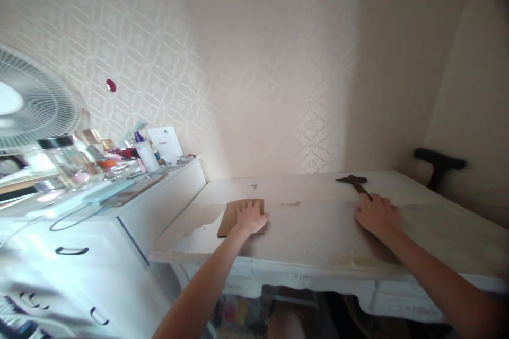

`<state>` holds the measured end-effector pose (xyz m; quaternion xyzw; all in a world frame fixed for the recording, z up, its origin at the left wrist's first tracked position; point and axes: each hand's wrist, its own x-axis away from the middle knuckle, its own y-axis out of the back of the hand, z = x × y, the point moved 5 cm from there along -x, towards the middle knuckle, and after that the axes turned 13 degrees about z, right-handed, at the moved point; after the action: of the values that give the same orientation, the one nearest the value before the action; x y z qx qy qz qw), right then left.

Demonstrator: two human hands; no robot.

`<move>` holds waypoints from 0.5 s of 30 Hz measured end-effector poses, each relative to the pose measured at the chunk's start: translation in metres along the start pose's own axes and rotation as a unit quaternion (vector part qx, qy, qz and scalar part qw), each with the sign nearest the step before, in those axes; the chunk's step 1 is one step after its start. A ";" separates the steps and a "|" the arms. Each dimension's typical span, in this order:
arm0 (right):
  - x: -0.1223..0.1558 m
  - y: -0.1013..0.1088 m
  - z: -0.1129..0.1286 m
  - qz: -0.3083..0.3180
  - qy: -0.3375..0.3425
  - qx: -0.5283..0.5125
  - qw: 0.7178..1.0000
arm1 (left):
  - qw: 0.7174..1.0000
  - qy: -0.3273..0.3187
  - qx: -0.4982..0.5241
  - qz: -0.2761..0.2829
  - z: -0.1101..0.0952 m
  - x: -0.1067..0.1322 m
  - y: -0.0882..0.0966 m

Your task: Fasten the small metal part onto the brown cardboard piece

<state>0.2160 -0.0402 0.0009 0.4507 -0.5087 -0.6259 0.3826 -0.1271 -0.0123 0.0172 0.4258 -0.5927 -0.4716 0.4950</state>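
My left hand (pixel 251 216) lies on a thin brown square board (pixel 229 221) on the white desk (pixel 310 233). Its fingers are spread over the top, and the thumb reaches past the board's right edge. To the right, my right hand (pixel 377 215) is closed round the handle of a hammer (pixel 360 187). The dark hammer head (pixel 351 179) points toward the wall and rests on or just above the desk; I cannot tell which. The lower end of the handle is hidden under my palm.
At left a white cabinet (pixel 175 185) holds bottles, a clear jar (pixel 66 156) and a white box (pixel 165 140). A fan (pixel 40 100) stands behind them. A black T-shaped object (pixel 438 163) rises past the desk's right back edge. Patterned wall (pixel 270 90) borders the desk's back.
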 end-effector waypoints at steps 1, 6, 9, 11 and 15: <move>-0.001 -0.002 -0.011 0.017 -0.024 -0.005 1.000 | 1.000 0.013 0.006 -0.001 0.018 0.000 0.001; -0.012 -0.010 -0.035 0.062 -0.001 -0.038 0.997 | 0.988 0.148 0.029 -0.032 0.106 0.006 0.007; -0.020 -0.014 -0.034 0.113 0.040 -0.066 0.991 | 0.981 0.184 0.037 -0.049 0.138 0.010 0.007; -0.023 -0.014 -0.031 0.127 0.045 -0.082 0.987 | 0.980 0.188 0.038 -0.052 0.149 0.009 0.007; -0.020 -0.005 -0.007 0.102 0.020 -0.111 0.988 | 0.981 0.185 0.031 -0.047 0.161 -0.001 0.004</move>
<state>0.2283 -0.0222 -0.0010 0.3634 -0.4717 -0.6271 0.5021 -0.2863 0.0115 0.0109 0.5480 -0.4849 -0.3889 0.5597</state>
